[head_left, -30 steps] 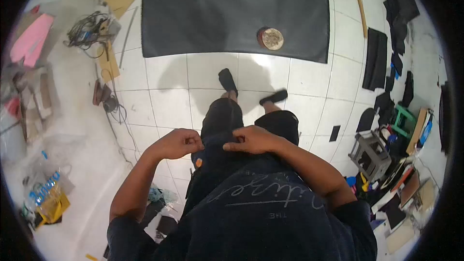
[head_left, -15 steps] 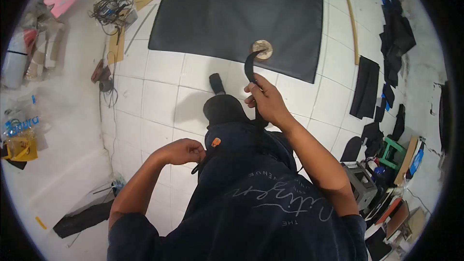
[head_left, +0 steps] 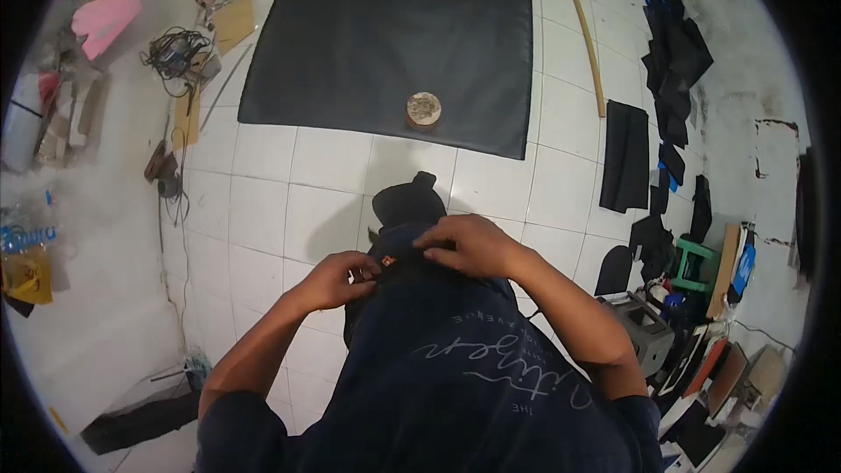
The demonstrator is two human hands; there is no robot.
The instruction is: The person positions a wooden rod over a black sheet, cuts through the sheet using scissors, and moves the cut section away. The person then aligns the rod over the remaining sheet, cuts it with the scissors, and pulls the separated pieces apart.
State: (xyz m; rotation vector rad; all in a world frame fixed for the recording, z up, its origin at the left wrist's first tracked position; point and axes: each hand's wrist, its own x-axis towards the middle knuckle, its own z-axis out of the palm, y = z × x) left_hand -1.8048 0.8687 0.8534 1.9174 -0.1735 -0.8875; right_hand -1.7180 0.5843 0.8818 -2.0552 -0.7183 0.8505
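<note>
My left hand (head_left: pixel 335 282) is at the left side of my waist, its fingers curled in a pinch near a small orange patch (head_left: pixel 388 260) on the dark clothing. What it pinches is hidden. Across the front of the dark shirt (head_left: pixel 464 342), my right hand (head_left: pixel 473 245) is bent, thumb and fingertips closed in against black material that I cannot make out. A round, light-topped block (head_left: pixel 424 109) rests near the front edge of the large black sheet (head_left: pixel 394 35) on the floor, beyond both hands.
Tangled cables (head_left: pixel 175 52) and cardboard (head_left: pixel 233 24) lie at the left. On the right are a long wooden strip (head_left: pixel 583 35), a folded black piece (head_left: pixel 625 158), a green stool (head_left: pixel 695 264), a grey stool (head_left: pixel 644 328) and stacked boards (head_left: pixel 727 377).
My right hand has come back from over the floor to the waist; the curved black strap it held up is no longer distinguishable. My left hand stays by the waist. The view has shifted.
</note>
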